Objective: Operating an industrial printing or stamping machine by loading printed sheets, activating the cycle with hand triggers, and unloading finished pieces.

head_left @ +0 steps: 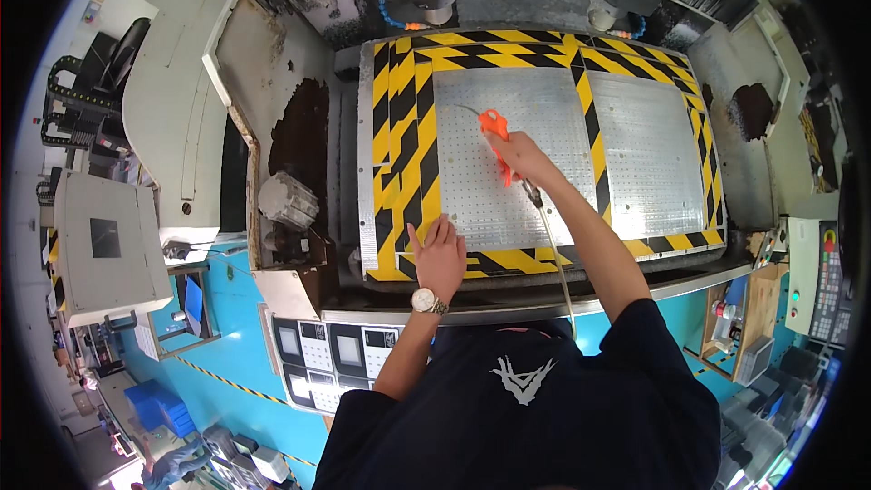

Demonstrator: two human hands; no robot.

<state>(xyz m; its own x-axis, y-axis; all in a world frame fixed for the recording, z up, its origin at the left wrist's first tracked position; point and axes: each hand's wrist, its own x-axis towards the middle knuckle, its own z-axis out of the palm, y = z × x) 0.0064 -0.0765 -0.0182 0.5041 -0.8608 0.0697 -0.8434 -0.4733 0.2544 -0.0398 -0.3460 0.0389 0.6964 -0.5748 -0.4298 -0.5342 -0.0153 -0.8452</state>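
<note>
My right hand (524, 159) is wrapped round an orange air blow gun (493, 122), whose thin curved nozzle points to the far left. A pale hose (556, 259) runs from the gun's metal fitting back toward my body. Beneath the gun lies a metal plate (517, 209) dotted with small holes, bordered by yellow and black striped tape (419, 141). My left hand (440, 259) rests flat with fingers spread on the tape and plate near the front left corner, holding nothing. A watch sits on that wrist.
A second perforated plate (649, 154) lies to the right. Two machine spindle heads (439, 11) hang beyond the far edge. Worn machine walls (272, 82) stand at the left and right. A metal rail (635, 286) crosses before my body. A control panel (821, 272) stands at the right.
</note>
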